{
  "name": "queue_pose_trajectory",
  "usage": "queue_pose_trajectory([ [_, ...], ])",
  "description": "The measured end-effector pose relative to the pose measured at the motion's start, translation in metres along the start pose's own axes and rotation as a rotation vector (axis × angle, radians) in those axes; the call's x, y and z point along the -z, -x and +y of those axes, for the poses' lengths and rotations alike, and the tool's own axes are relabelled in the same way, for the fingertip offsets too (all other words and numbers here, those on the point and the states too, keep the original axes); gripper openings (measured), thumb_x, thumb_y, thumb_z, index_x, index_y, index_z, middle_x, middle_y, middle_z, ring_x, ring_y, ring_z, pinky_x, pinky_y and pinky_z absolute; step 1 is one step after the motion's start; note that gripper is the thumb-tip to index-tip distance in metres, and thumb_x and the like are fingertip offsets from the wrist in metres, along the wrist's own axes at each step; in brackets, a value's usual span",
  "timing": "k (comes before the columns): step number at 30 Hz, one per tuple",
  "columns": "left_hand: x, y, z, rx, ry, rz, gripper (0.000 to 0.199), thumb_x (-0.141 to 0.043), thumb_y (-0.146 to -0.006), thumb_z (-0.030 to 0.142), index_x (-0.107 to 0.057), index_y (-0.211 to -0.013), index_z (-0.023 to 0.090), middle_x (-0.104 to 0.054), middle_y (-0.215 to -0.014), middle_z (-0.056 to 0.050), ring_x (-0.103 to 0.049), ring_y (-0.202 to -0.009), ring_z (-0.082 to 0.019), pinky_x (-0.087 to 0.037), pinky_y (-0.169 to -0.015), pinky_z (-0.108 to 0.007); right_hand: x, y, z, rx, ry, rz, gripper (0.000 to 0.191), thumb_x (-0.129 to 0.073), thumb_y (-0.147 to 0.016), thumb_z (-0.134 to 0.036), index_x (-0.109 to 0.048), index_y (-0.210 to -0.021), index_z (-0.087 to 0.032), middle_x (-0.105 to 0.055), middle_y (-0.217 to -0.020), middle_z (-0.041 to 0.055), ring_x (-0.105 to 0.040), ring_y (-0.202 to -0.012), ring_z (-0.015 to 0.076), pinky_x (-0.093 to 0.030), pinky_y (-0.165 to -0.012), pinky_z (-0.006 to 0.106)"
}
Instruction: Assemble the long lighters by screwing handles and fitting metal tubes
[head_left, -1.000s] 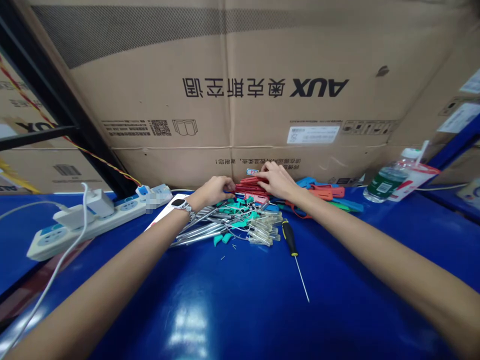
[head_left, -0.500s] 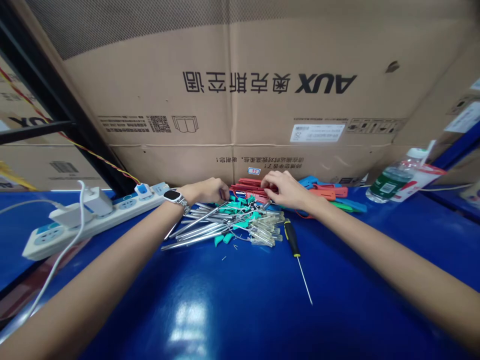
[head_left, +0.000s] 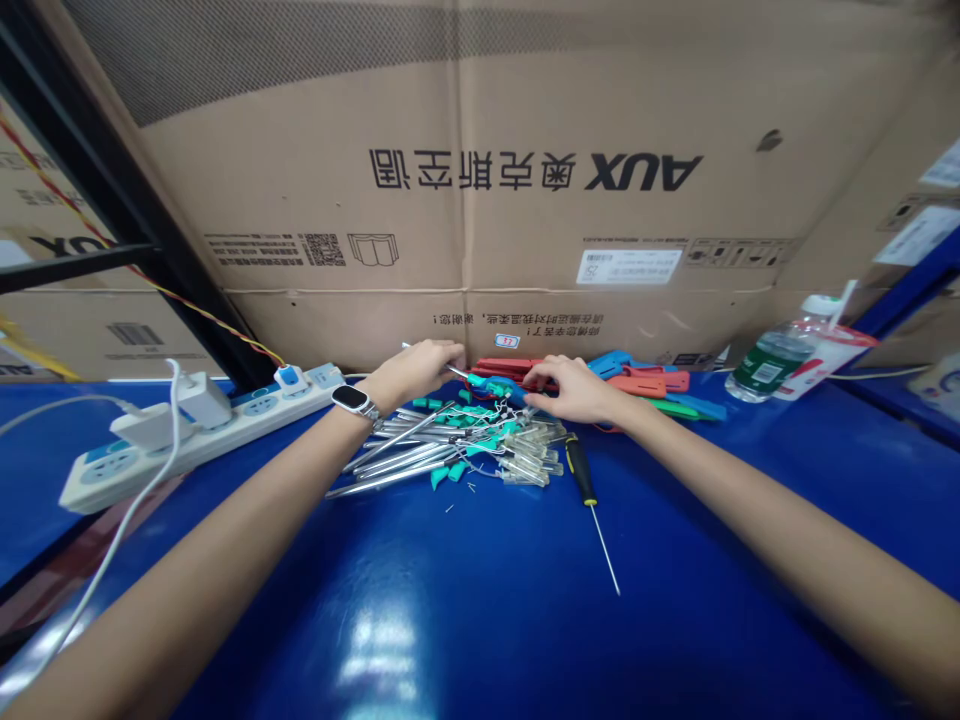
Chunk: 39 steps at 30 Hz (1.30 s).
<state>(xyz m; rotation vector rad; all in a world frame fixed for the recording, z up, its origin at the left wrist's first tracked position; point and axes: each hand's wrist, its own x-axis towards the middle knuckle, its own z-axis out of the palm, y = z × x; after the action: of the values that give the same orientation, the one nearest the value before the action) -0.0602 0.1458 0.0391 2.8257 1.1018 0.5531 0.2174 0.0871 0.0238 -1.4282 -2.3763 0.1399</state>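
1. My left hand [head_left: 427, 370] is near the table's back edge, fingers closed in a pinch around a slim, shiny metal tube [head_left: 455, 371]; its thin end pokes out behind my knuckles, and a teal plastic part sits at the other end.
2. My right hand [head_left: 574, 390] faces it, fingers half curled and thumb close beneath them, beside that teal part's right end; I cannot tell whether the fingertips have hold of anything.
3. Between and in front of my hands lies a loose heap: smooth, straight metal rods [head_left: 397, 455] pointing toward the left edge, small teal plastic caps [head_left: 439, 478], tangled thin white wires [head_left: 487, 440] and clear, blocky plastic pieces [head_left: 525, 470].
4. Behind it, along the back edge, are long, flat red plastic casings [head_left: 510, 366]; further right lie blue casings [head_left: 609, 365], orange casings [head_left: 652, 382] and green casings [head_left: 686, 409].
5. A screwdriver [head_left: 579, 470] with a black-and-yellow handle rests right of the heap, its slender steel shaft aimed at the front edge.
6. The glossy blue table [head_left: 525, 600] carries a white power strip [head_left: 247, 410] toward its left edge and a clear bottle [head_left: 772, 365] near the back right corner; a printed corrugated cardboard sheet [head_left: 525, 100] stands behind.
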Motion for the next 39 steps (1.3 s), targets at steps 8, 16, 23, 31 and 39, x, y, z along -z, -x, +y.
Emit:
queue_pose_trajectory([
  [8,0.014,0.004,0.018,0.021,-0.066,0.168,0.012,-0.053,-0.085,0.013,-0.061,-0.084,0.021,-0.065,-0.092,-0.008,-0.061,-0.084,-0.024,-0.042,-0.084,-0.039,-0.005,-0.007,-0.009,-0.052,-0.055,0.076,0.019,-0.069,-0.086,-0.035,-0.075,-0.1,-0.023,-0.071,-0.097,0.0089,-0.063,-0.094,0.0273,-0.042,-0.082,0.042],
  [16,0.021,0.015,0.02,0.055,-0.094,0.228,0.013,-0.051,-0.089,0.015,-0.062,-0.094,0.021,-0.065,-0.099,-0.007,-0.062,-0.088,-0.023,-0.042,-0.09,-0.04,-0.002,-0.008,-0.011,0.024,-0.177,0.201,0.02,-0.06,-0.093,-0.029,-0.072,-0.107,-0.022,-0.076,-0.104,0.0075,-0.069,-0.093,0.0263,-0.047,-0.081,0.038],
  [23,0.031,0.033,0.031,0.006,-0.096,0.259,0.013,-0.053,-0.094,0.019,-0.065,-0.099,0.02,-0.061,-0.104,-0.009,-0.061,-0.092,-0.025,-0.046,-0.086,-0.038,0.004,0.005,-0.02,0.07,-0.152,0.27,0.025,-0.06,-0.094,-0.035,-0.07,-0.114,-0.023,-0.076,-0.11,0.0071,-0.071,-0.1,0.0276,-0.051,-0.088,0.04],
  [31,0.028,0.047,0.045,0.02,-0.188,0.234,0.01,-0.053,-0.095,0.021,-0.062,-0.098,0.018,-0.061,-0.102,-0.01,-0.06,-0.093,-0.026,-0.045,-0.084,-0.04,0.008,0.015,-0.031,0.061,-0.044,0.27,0.024,-0.058,-0.096,-0.04,-0.071,-0.106,-0.023,-0.076,-0.102,0.0076,-0.069,-0.092,0.0267,-0.048,-0.077,0.037],
  [39,0.033,0.077,0.068,0.006,-0.24,0.279,0.012,-0.053,-0.098,0.025,-0.063,-0.102,0.018,-0.063,-0.104,-0.009,-0.061,-0.095,-0.025,-0.043,-0.087,-0.038,0.01,0.041,-0.048,0.158,-0.007,0.35,0.014,-0.063,-0.092,-0.031,-0.069,-0.099,-0.02,-0.074,-0.1,0.0072,-0.067,-0.091,0.0235,-0.045,-0.083,0.037],
])
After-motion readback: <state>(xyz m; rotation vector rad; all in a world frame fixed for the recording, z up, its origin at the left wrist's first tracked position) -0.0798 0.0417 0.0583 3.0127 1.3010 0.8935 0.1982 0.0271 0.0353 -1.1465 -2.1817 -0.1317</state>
